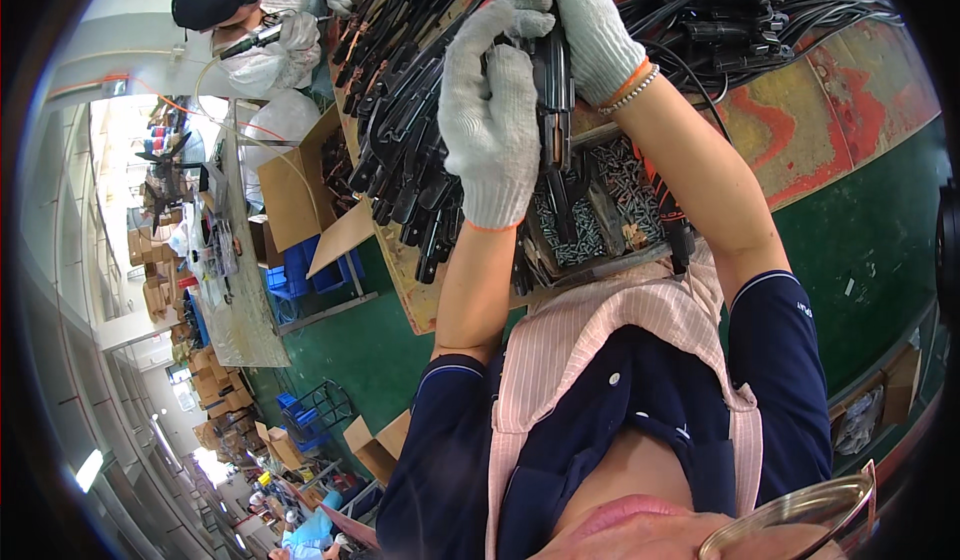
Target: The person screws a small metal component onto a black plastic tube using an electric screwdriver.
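My left hand (492, 130), in a white knitted glove, is beside a long black metal part (556, 95). Its fingers bend toward my other hand, and whatever is between their tips is hidden. From the right, my right hand (590, 35), gloved the same way, closes around the upper end of that part. The part's lower end reaches over a wooden box (608, 266) of loose screws (628, 182), split into compartments. Against the box's right side is a black and orange power screwdriver (672, 215). Many similar black parts (400, 130) lie heaped to the left.
More black parts with cables (735, 20) lie at the far right on the worn red and yellow bench (790, 110). At the upper left a person (270, 30) in gloves holds a tool with a hose. An open carton (295, 195) and blue bins (310, 270) stand left of the bench.
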Demonstrator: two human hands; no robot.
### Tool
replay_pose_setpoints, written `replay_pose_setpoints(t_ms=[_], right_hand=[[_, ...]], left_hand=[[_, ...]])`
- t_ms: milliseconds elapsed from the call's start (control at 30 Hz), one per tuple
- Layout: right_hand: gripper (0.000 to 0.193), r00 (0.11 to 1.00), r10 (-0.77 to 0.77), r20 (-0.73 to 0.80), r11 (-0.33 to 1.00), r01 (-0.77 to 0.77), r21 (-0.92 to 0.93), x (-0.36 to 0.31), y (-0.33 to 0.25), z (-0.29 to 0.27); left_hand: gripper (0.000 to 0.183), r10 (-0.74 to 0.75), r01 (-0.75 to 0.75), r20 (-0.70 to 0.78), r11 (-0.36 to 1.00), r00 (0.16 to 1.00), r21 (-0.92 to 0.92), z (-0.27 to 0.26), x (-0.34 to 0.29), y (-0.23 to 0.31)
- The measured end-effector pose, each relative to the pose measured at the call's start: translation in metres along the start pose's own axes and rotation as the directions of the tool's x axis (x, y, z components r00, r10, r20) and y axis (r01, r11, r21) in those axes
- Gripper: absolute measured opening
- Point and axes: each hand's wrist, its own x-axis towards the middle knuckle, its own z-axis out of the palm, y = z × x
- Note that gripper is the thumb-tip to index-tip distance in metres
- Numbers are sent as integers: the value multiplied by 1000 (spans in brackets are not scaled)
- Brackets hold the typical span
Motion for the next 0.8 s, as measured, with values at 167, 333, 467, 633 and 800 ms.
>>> replay_pose_setpoints(t_ms=[167, 333, 467, 633, 800], right_hand=[[30, 999, -24, -48, 957, 9, -290, -2, -12, -2], [47, 954, -275, -122, 758, 137, -638, -27, -9, 8], [71, 799, -601, 18, -284, -193, -939, -62, 9, 0], [33, 829, -349, 436, -688, 88, -720, -143, -15, -71], [61, 940, -302, -162, -500, -301, -812, -167, 2, -73]], left_hand=[[38, 115, -111, -28, 986, 993, 120, 9, -10, -21], [72, -573, 580, 142, 814, 807, -15, 26, -34, 6], [58, -706, 827, 444, 529, 552, -188, 11, -55, 1], [51, -818, 828, 453, 48, 354, -559, 5, -99, -10], [22, -712, 893, 569, 190, 411, -407, -15, -119, -38]])
